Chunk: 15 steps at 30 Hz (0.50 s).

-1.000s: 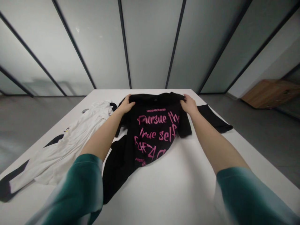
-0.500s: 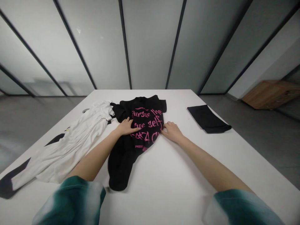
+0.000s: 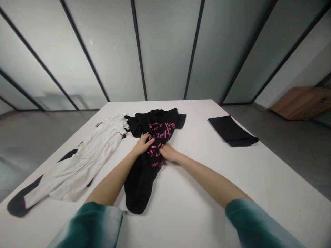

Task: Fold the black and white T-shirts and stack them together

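A black T-shirt (image 3: 162, 119) with pink lettering lies in the middle of the table, its collar at the far end. The cloth is bunched between my hands and the lettering is creased. My left hand (image 3: 141, 145) rests on the left part of the shirt, thumb and fingers apart. My right hand (image 3: 170, 153) has its fingers closed on the shirt's right edge, the fingertips partly hidden by cloth. Toward me hangs a long black part of the shirt (image 3: 139, 194), flat on the table.
A white garment (image 3: 85, 162) lies loosely spread on the left, with dark cloth pieces (image 3: 19, 205) showing from under it. On the right sits a folded black cloth (image 3: 232, 131) near the edge of the white table (image 3: 191, 199). Beyond are frosted panels and a wooden cabinet (image 3: 301, 102).
My right hand has moved left, drawing the shirt's right side inward, so the shirt is narrower and more creased. My left hand stays about where it was on the cloth.
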Each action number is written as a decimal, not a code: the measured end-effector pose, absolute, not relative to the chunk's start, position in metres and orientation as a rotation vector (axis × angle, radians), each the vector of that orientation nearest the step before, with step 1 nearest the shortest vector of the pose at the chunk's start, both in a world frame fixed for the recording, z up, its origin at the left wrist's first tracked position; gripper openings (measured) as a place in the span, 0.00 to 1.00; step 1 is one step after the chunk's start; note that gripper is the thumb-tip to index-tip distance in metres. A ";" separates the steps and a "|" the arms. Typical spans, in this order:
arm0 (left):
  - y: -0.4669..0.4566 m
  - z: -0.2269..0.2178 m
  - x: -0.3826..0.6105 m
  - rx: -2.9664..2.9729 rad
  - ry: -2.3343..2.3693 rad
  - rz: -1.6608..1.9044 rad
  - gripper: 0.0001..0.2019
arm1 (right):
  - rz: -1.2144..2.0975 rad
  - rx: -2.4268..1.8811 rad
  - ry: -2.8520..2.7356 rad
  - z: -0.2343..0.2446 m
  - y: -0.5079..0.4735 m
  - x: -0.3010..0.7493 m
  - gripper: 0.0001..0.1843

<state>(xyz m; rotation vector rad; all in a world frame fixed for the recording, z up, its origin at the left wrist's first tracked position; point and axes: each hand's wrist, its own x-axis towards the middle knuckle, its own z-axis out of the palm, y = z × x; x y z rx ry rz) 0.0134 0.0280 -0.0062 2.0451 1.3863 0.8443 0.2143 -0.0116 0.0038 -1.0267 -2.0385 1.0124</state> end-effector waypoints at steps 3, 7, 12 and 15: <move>0.028 -0.002 0.018 1.875 1.285 0.934 0.26 | 1.356 -0.876 -1.752 0.007 -0.014 0.202 0.17; 0.027 0.004 0.025 1.652 1.235 0.988 0.23 | 1.729 -0.867 -1.138 0.008 -0.015 0.192 0.16; 0.030 0.003 0.023 1.495 1.281 1.163 0.23 | 1.771 -0.913 -0.868 0.018 -0.018 0.199 0.10; 0.035 0.004 0.011 1.479 1.438 1.206 0.23 | 1.735 -0.992 -0.895 0.028 -0.025 0.228 0.12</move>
